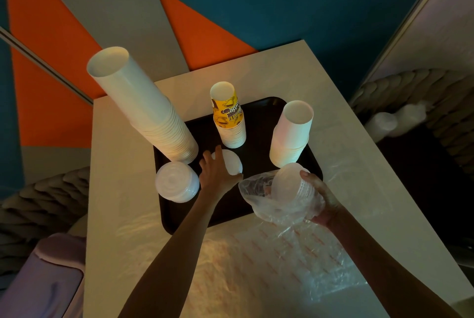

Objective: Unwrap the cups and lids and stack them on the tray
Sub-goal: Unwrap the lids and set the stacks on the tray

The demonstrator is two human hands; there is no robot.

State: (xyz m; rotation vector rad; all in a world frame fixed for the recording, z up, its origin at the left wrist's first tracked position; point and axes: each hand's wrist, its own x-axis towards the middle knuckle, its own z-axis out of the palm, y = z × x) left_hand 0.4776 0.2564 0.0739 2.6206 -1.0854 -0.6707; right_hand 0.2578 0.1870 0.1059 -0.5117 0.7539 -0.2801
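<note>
A black tray (pixel 259 156) lies on the white table. On it stand a tall stack of white cups (pixel 143 107) at the left, a yellow printed cup stack (pixel 229 117) in the middle and a shorter white cup stack (pixel 292 133) at the right. A pile of clear lids (pixel 177 181) rests at the tray's front left. My left hand (pixel 218 174) lies over a small stack of white lids (pixel 232 164) on the tray, fingers spread on it. My right hand (pixel 319 199) grips a sleeve of lids (pixel 287 187) half inside a clear plastic wrapper (pixel 259 199).
Empty plastic wrappers (pixel 295 266) lie flat on the table (pixel 120 215) in front of the tray. A knitted grey cushion (pixel 38 205) is at the left, another seat with wrapped white items (pixel 395 123) at the right.
</note>
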